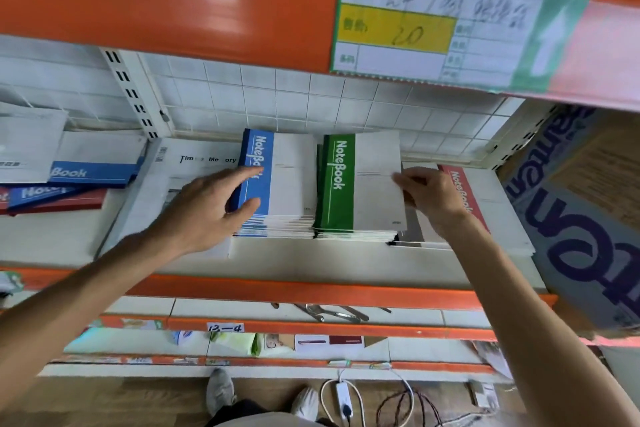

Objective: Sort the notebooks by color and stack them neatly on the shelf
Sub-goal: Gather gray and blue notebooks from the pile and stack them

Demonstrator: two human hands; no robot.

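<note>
Green-spined notebook stack pinched by right hand fingers; left hand fingers spread against blue-spined stack.

Bare forearms with no sleeves showing, dark trousers, and pale grey shoes.

— What do we see behind the rack?
— A white tiled wall and a slotted white upright.
— And below us?
— Orange shelf beams, then wood-patterned floor with a white power strip.
</note>
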